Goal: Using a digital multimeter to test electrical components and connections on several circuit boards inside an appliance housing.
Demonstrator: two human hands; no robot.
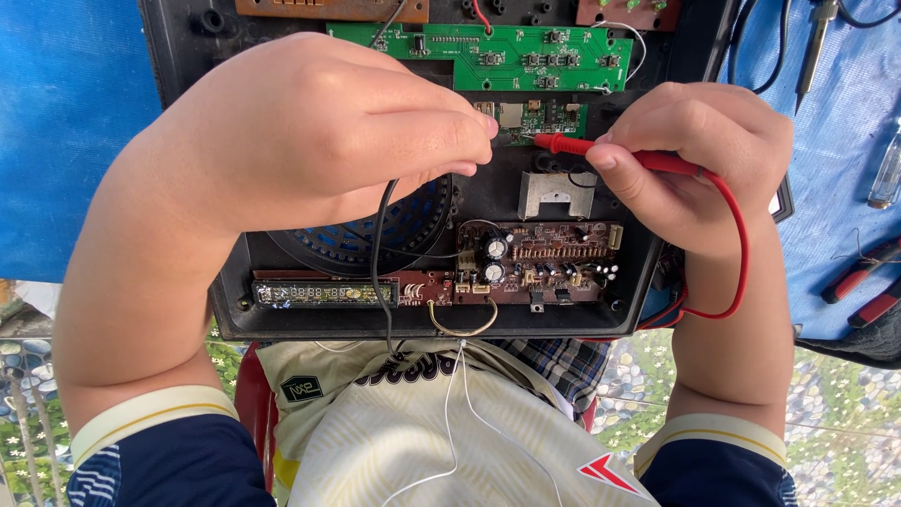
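Right hand (694, 160) holds red probe (572, 145) inside open casing (188, 56)

Capacitors (495, 258) and heatsink (557, 192) seemingly crowd the casing (648, 253).

The left hand (310, 131) hides the black probe's tip and much of the round speaker grille (394, 230), while the far brown boards (328, 9), a screwdriver (815, 42) and right-side pliers (863, 286) are cut off by frame edges.
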